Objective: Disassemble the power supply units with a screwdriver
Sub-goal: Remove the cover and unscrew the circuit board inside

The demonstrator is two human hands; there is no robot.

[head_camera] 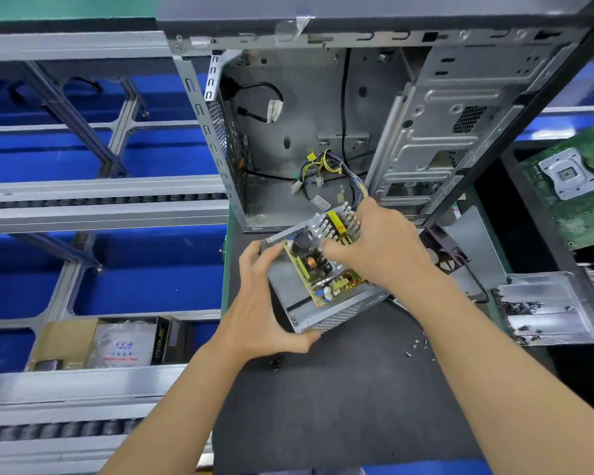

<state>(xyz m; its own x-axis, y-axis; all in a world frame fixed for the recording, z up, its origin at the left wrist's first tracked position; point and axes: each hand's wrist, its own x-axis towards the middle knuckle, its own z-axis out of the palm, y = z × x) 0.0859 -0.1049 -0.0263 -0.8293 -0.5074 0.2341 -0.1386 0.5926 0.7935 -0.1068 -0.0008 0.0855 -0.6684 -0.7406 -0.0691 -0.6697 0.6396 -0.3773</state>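
At nine o'clock, blue bins (144,279) sit under grey conveyor rails (100,197), and at seven o'clock a cardboard box (69,344) holds a bagged item. The left hand (264,303) grips the near left corner of the opened power supply unit (323,279), thumb curled under its lower edge, fingers on its upper left side. The unit is tilted above the dark table (340,406) at the centre, its circuit board exposed. The right hand (384,248) lies over the unit's top right, fingers curled down onto the board's heat sinks. At twelve o'clock stands an open computer case (323,114) with loose wires inside. Small screws (419,347) lie on the table at five o'clock. At three o'clock lies a green motherboard (576,186), with a metal cover (549,306) below it.
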